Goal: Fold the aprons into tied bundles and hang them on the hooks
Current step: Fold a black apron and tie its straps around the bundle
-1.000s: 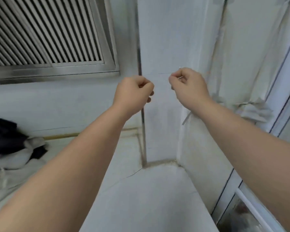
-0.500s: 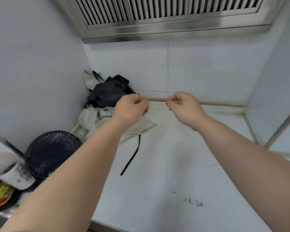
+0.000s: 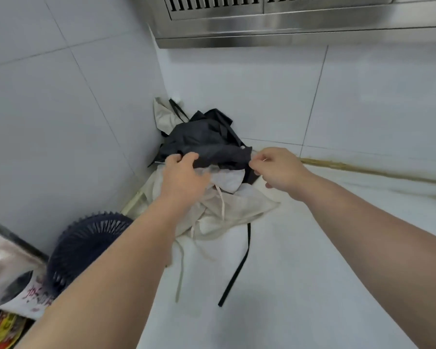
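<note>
A crumpled black apron (image 3: 207, 143) lies on top of a pile in the corner of a white counter. Under it spreads a cream apron (image 3: 227, 210) with loose cream ties. A long black strap (image 3: 239, 263) trails from the pile toward me. My left hand (image 3: 184, 175) grips the near left edge of the black apron. My right hand (image 3: 277, 168) pinches its near right edge between thumb and fingers. No hook is in view.
A dark round fan (image 3: 83, 248) stands at the lower left beside a plastic-wrapped package (image 3: 13, 278). A steel vent hood (image 3: 287, 23) hangs above. Tiled walls (image 3: 61, 109) close the corner at left and behind the white counter (image 3: 300, 285).
The view swung left from the right wall to the apron pile. Both hands, raised as fists near each other before, have dropped onto the black apron and taken hold of its edge.
</note>
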